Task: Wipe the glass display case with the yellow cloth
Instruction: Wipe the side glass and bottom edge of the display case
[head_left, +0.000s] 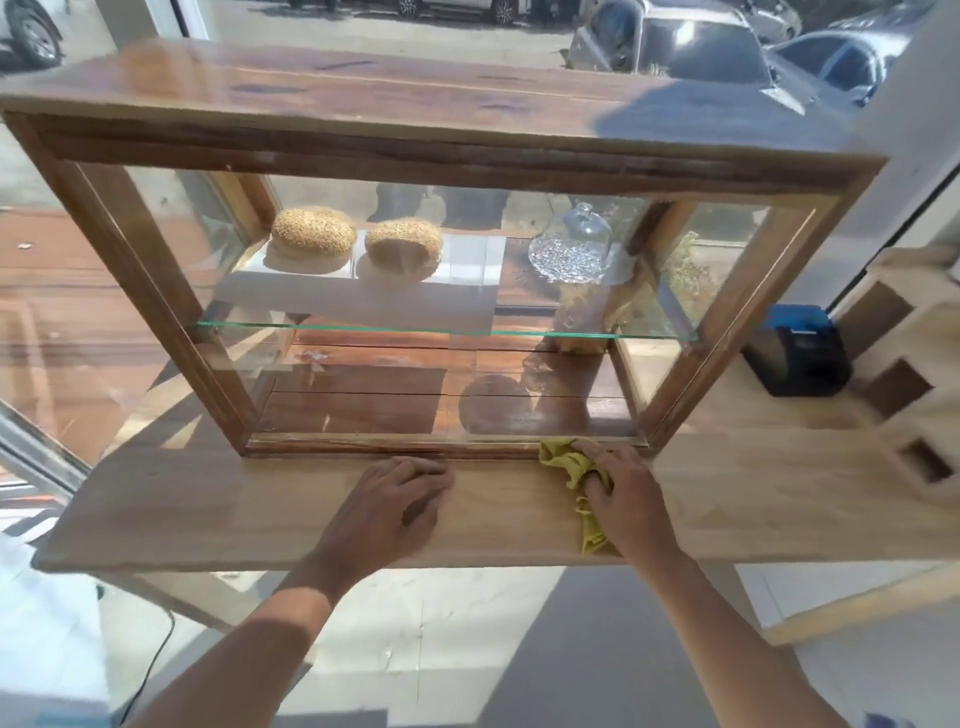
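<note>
Cloth at the case's lower front edge

The right hand (626, 493) has its grip closed on the yellow cloth (569, 462), pressed against the display case (441, 150) base; the left hand (400, 499) lies flat, holding nothing, on the bench (208, 509).

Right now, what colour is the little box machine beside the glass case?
The box machine is black with a bright blue top, seen best in the head view.

two hands (395, 499), one yellow cloth (569, 462), one display case (156, 260), two sesame buns (314, 231), one glass dome (584, 231)
</note>
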